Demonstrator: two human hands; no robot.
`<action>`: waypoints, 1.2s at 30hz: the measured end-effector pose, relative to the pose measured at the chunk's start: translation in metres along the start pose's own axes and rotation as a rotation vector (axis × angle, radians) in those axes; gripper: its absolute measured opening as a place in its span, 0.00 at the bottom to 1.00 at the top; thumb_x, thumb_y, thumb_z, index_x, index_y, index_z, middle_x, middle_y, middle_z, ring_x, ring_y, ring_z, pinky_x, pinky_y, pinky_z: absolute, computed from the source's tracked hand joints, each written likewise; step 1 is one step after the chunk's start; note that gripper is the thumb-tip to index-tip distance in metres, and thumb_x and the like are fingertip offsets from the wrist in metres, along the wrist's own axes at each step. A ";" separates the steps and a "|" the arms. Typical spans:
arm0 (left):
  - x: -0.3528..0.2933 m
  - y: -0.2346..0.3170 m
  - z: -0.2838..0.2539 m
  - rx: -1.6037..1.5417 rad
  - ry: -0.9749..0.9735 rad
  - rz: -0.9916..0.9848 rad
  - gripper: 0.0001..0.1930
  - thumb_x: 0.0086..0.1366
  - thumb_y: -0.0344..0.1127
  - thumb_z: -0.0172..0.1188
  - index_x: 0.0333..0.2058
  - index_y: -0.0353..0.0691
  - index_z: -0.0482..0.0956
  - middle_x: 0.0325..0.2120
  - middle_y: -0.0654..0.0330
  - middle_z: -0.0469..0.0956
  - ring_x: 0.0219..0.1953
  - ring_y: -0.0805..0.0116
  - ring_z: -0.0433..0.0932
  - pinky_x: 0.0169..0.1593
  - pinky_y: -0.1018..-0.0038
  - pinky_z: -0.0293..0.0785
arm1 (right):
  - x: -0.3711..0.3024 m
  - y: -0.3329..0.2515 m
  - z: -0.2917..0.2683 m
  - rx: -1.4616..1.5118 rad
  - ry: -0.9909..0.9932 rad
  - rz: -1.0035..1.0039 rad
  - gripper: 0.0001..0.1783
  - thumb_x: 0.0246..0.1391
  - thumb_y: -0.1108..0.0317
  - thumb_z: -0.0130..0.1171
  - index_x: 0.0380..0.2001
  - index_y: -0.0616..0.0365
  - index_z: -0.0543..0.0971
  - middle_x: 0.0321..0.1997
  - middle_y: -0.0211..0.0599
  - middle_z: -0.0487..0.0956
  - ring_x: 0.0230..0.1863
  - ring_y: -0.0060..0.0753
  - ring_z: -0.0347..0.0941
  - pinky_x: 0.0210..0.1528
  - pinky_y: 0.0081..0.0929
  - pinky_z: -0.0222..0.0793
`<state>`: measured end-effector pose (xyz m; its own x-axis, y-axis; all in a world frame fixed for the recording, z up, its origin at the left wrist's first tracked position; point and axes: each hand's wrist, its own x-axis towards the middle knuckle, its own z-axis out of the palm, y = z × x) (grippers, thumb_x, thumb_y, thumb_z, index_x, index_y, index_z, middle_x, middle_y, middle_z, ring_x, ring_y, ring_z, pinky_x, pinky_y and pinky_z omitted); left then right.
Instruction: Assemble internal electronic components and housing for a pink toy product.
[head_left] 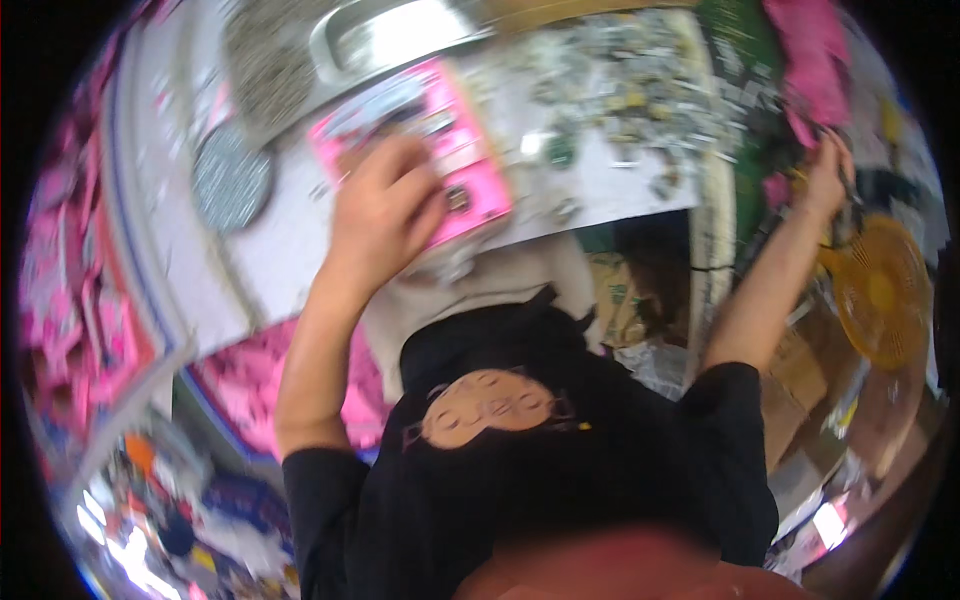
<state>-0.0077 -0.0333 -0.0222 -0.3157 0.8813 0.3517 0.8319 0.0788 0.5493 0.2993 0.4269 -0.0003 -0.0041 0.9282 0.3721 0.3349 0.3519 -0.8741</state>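
Note:
My left hand (390,205) reaches over a pink block-like fixture (485,190) with slots and small metal parts in its top. Its fingers are curled down at the fixture's near left part; what they hold, if anything, is hidden beneath them. Far out to the right, my right hand (828,175) is closed at the edge of the worktable, just below a hanging pink bag or cloth (815,60). A thin dark thing shows by its fingers, too blurred to name.
Many small metal pieces (640,90) lie across the white worktable (620,180). A metal tray (400,40) stands at the back, a round grey disc-like thing (232,178) at left. An orange basket (880,290) sits at right. Pink pieces (245,390) fill a container below left.

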 end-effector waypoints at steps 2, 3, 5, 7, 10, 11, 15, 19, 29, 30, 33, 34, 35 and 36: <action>0.001 0.001 0.000 -0.038 -0.016 -0.002 0.06 0.56 0.29 0.66 0.33 0.39 0.81 0.42 0.54 0.79 0.42 0.54 0.80 0.42 0.63 0.78 | 0.016 0.028 -0.013 0.228 -0.037 0.212 0.13 0.56 0.69 0.70 0.44 0.57 0.82 0.35 0.31 0.81 0.35 0.26 0.76 0.41 0.30 0.77; -0.002 0.004 0.000 -0.052 -0.023 -0.008 0.07 0.56 0.30 0.67 0.35 0.40 0.82 0.43 0.54 0.79 0.43 0.56 0.81 0.42 0.64 0.79 | 0.022 0.043 -0.027 0.385 -0.107 0.300 0.12 0.56 0.71 0.70 0.43 0.60 0.81 0.34 0.34 0.80 0.35 0.29 0.77 0.41 0.33 0.79; -0.013 -0.002 -0.003 -0.044 0.022 -0.014 0.10 0.55 0.29 0.67 0.38 0.43 0.84 0.44 0.55 0.79 0.42 0.58 0.81 0.41 0.65 0.79 | -0.003 0.021 -0.014 0.584 -0.117 0.570 0.15 0.61 0.70 0.65 0.47 0.67 0.78 0.33 0.37 0.79 0.33 0.32 0.76 0.43 0.33 0.78; -0.023 -0.004 -0.004 -0.017 0.077 0.004 0.12 0.54 0.27 0.68 0.39 0.44 0.85 0.45 0.57 0.79 0.40 0.59 0.81 0.41 0.66 0.79 | -0.043 0.005 -0.007 0.813 -0.409 0.592 0.14 0.62 0.68 0.63 0.46 0.68 0.79 0.34 0.38 0.80 0.34 0.31 0.77 0.44 0.33 0.78; -0.028 -0.005 0.000 -0.017 0.121 0.020 0.16 0.52 0.25 0.68 0.41 0.45 0.87 0.45 0.58 0.80 0.38 0.60 0.80 0.40 0.69 0.79 | -0.117 -0.046 0.030 0.712 -0.574 0.439 0.13 0.62 0.71 0.62 0.45 0.69 0.81 0.36 0.40 0.81 0.35 0.27 0.78 0.43 0.29 0.76; -0.026 -0.006 0.001 -0.030 0.116 0.023 0.16 0.52 0.25 0.68 0.41 0.45 0.87 0.45 0.58 0.80 0.38 0.60 0.80 0.40 0.69 0.79 | -0.147 -0.069 0.049 0.518 -0.583 0.328 0.13 0.62 0.72 0.62 0.46 0.68 0.81 0.37 0.40 0.82 0.36 0.26 0.77 0.42 0.27 0.75; -0.027 -0.008 -0.001 0.007 0.129 0.046 0.16 0.51 0.24 0.69 0.41 0.44 0.87 0.45 0.57 0.80 0.38 0.60 0.80 0.41 0.68 0.78 | -0.224 -0.126 0.130 0.196 -0.931 -0.152 0.09 0.58 0.72 0.65 0.41 0.62 0.85 0.34 0.34 0.83 0.33 0.22 0.78 0.38 0.23 0.73; -0.028 -0.008 -0.001 -0.011 0.165 0.034 0.13 0.52 0.26 0.67 0.39 0.42 0.85 0.45 0.58 0.79 0.37 0.59 0.78 0.40 0.66 0.76 | -0.238 -0.165 0.178 -0.211 -1.106 -0.628 0.14 0.52 0.58 0.68 0.31 0.58 0.84 0.27 0.38 0.82 0.30 0.39 0.80 0.34 0.34 0.74; 0.004 -0.006 0.010 0.298 0.286 -0.038 0.15 0.52 0.37 0.66 0.41 0.49 0.86 0.37 0.65 0.74 0.43 0.63 0.72 0.50 0.61 0.61 | -0.249 -0.179 0.188 -0.468 -1.092 -0.825 0.16 0.51 0.54 0.63 0.25 0.57 0.82 0.26 0.45 0.82 0.30 0.53 0.81 0.31 0.45 0.76; 0.004 -0.006 0.011 0.331 0.261 -0.030 0.16 0.53 0.38 0.66 0.42 0.50 0.87 0.37 0.66 0.74 0.44 0.63 0.72 0.51 0.61 0.60 | -0.247 -0.177 0.189 -0.443 -1.103 -0.797 0.16 0.51 0.54 0.63 0.24 0.58 0.82 0.26 0.45 0.82 0.30 0.53 0.81 0.31 0.45 0.76; 0.004 -0.006 0.008 0.344 0.244 -0.027 0.16 0.53 0.38 0.66 0.43 0.52 0.87 0.37 0.67 0.73 0.44 0.64 0.72 0.53 0.60 0.57 | -0.232 -0.171 0.195 -0.312 -1.359 -0.325 0.15 0.51 0.56 0.63 0.25 0.58 0.81 0.27 0.44 0.83 0.30 0.52 0.81 0.31 0.45 0.76; 0.005 -0.007 0.009 0.353 0.248 -0.021 0.16 0.53 0.39 0.66 0.42 0.52 0.87 0.37 0.67 0.73 0.44 0.64 0.72 0.52 0.60 0.57 | -0.234 -0.171 0.194 -0.360 -1.298 -0.486 0.14 0.51 0.57 0.64 0.26 0.58 0.81 0.27 0.44 0.83 0.30 0.51 0.82 0.31 0.45 0.77; 0.006 -0.008 0.010 0.363 0.252 -0.014 0.16 0.53 0.39 0.66 0.42 0.52 0.87 0.37 0.67 0.74 0.45 0.63 0.72 0.52 0.59 0.57 | -0.238 -0.172 0.192 -0.406 -1.229 -0.644 0.14 0.51 0.58 0.64 0.26 0.58 0.81 0.27 0.44 0.83 0.30 0.50 0.82 0.31 0.44 0.77; 0.006 -0.009 0.011 0.372 0.255 -0.005 0.16 0.52 0.39 0.66 0.42 0.53 0.87 0.37 0.67 0.74 0.45 0.63 0.72 0.52 0.59 0.58 | -0.242 -0.175 0.189 -0.450 -1.152 -0.799 0.13 0.51 0.58 0.64 0.27 0.59 0.81 0.27 0.44 0.83 0.30 0.49 0.82 0.31 0.44 0.77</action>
<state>-0.0121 -0.0236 -0.0328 -0.3839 0.7413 0.5505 0.9228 0.2861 0.2582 0.0636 0.1636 0.0032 -0.9840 0.1674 0.0615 0.1404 0.9397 -0.3119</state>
